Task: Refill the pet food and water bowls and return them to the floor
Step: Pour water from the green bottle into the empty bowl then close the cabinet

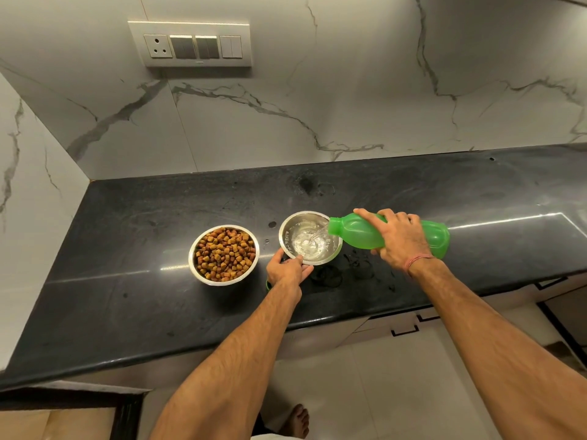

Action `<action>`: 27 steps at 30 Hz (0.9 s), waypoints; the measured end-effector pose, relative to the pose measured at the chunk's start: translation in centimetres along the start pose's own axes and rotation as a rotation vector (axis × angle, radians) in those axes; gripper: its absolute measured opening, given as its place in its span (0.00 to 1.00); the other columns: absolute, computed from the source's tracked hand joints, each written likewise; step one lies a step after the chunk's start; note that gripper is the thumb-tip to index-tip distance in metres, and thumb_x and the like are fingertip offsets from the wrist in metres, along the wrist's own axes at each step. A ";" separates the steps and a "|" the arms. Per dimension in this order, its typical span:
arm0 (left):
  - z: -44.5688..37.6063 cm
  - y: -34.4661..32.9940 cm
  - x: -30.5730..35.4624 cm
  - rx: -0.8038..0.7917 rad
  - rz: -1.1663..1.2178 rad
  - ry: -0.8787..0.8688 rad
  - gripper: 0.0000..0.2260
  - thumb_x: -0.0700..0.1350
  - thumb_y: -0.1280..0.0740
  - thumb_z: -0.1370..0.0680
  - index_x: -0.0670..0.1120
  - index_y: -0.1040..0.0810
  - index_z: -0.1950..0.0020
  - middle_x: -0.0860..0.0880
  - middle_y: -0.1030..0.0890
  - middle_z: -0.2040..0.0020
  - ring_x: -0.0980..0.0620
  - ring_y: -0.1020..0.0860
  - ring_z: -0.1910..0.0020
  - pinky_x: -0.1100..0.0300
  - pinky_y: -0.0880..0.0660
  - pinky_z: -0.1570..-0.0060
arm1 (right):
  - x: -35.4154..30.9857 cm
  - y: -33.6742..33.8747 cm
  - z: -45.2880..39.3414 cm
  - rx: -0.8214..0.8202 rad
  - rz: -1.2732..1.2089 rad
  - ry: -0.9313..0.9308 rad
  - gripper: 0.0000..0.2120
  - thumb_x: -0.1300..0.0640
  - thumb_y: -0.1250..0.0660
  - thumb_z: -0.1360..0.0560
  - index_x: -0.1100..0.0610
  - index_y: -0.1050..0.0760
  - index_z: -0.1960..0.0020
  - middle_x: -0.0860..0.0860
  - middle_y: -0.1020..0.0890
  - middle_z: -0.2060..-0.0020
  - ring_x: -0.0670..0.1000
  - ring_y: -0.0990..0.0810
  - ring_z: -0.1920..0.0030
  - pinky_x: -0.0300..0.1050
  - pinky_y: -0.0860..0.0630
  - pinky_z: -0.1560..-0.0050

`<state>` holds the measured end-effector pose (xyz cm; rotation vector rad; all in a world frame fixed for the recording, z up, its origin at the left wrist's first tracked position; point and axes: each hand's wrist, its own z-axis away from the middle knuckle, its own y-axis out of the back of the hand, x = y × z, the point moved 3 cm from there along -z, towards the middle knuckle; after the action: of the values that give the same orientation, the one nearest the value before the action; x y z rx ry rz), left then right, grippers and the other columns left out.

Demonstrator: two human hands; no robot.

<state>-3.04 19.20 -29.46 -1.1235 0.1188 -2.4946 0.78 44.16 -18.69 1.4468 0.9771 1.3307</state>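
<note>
Two steel bowls stand on the black countertop (127, 306). The left bowl (224, 255) is full of brown kibble. The right bowl (310, 238) holds water. My right hand (398, 238) grips a green plastic bottle (359, 234), tipped on its side with its open mouth over the right bowl's rim. A thin stream of water runs from it into the bowl. My left hand (287, 269) holds the near rim of the water bowl, thumb on the edge.
Marble walls close the counter at the back and left, with a switch panel (193, 46) high on the back wall. Water drops and wet marks (355, 265) lie on the counter near the bowl. Cabinet fronts and pale floor tiles (365, 392) lie below.
</note>
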 end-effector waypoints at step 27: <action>0.1 -0.1 0.1 -0.015 0.020 0.003 0.25 0.30 0.29 0.19 0.47 0.22 0.23 0.39 0.15 0.36 0.42 0.11 0.50 0.57 0.14 0.63 | -0.7 0.2 -0.4 -0.008 0.079 0.031 0.58 0.39 0.20 0.29 0.31 0.59 0.16 0.52 0.25 0.29 0.59 0.22 0.35 0.59 0.28 0.34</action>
<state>-3.02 19.23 -29.30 -1.1188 0.1488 -2.4820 0.26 43.47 -18.74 1.4757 0.9428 1.4162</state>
